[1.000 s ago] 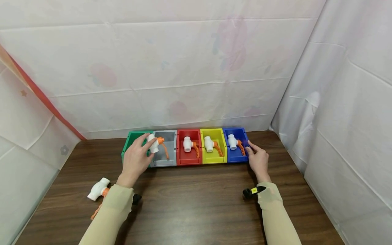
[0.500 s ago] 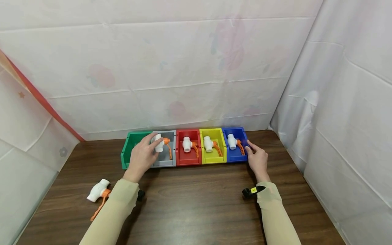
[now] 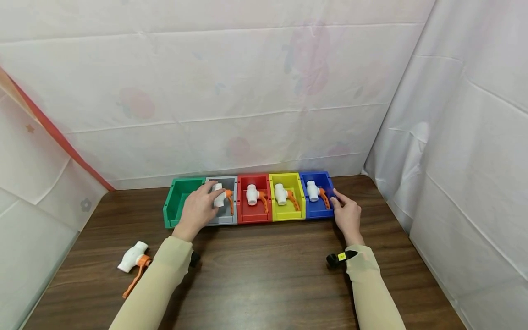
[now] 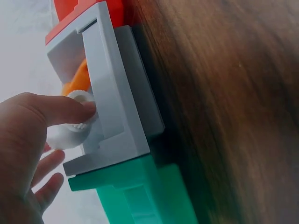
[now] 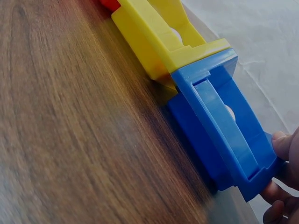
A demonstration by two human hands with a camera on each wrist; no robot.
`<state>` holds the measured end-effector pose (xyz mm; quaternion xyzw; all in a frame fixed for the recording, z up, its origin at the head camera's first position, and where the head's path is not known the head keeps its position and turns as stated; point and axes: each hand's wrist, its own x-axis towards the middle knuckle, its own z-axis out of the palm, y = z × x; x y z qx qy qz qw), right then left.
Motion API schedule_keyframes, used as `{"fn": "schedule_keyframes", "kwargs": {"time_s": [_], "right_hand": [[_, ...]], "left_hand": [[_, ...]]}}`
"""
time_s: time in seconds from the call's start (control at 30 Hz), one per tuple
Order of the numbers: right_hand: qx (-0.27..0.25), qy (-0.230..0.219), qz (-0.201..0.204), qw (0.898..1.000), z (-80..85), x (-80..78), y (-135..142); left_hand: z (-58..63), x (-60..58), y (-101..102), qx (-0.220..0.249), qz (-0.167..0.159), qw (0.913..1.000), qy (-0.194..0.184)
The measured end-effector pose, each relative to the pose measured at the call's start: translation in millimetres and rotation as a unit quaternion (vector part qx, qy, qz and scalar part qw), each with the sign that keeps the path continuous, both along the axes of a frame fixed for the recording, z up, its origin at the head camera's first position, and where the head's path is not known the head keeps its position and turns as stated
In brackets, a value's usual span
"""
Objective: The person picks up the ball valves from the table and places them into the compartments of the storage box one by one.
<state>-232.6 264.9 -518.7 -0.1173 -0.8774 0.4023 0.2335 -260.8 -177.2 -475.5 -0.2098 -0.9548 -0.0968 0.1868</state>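
Observation:
My left hand (image 3: 197, 210) pinches a white ball valve (image 3: 219, 200) with an orange handle, inside the grey bin (image 3: 222, 220). In the left wrist view the thumb (image 4: 70, 110) lies against the round end of the valve, and the handle points toward the red bin. At the right end of the row, my right hand (image 3: 348, 216) grips the side wall of the blue bin (image 3: 319, 213). Its thumb (image 5: 281, 145) is on the inner side and its fingers outside. A similar valve (image 3: 312, 191) lies in the blue bin.
The red bin (image 3: 255, 219) and yellow bin (image 3: 288, 216) each hold one similar valve. A green bin (image 3: 175, 201) stands at the row's left end. Another valve (image 3: 134, 256) lies on the wooden table (image 3: 264, 275) near my left sleeve. White cloth (image 3: 247, 91) hangs behind.
My left hand has moved right with the ball valve, from the edge between the green and grey bins down into the grey bin. My right hand has stayed on the blue bin.

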Motion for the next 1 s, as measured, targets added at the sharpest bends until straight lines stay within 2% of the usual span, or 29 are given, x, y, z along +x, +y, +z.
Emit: {"fn": "schedule_keyframes", "kwargs": {"time_s": [0.23, 0.47, 0.6, 1.0], "right_hand": [[-0.001, 0.002, 0.002, 1.000, 0.8, 0.8, -0.1], [-0.006, -0.001, 0.004, 1.000, 1.7, 1.7, 0.0], [-0.009, -0.005, 0.005, 1.000, 2.3, 2.5, -0.7], [-0.003, 0.004, -0.002, 1.000, 0.2, 1.9, -0.9]], "left_hand": [[-0.2, -7.6, 3.5, -0.004, 0.000, 0.9997, -0.026], [2.7, -12.4, 9.9, -0.011, 0.017, 0.9975, -0.067], [0.3, -15.5, 12.1, -0.015, 0.019, 0.9958, -0.088], [-10.0, -22.5, 9.3, -0.034, 0.015, 0.9953, -0.089]]}}
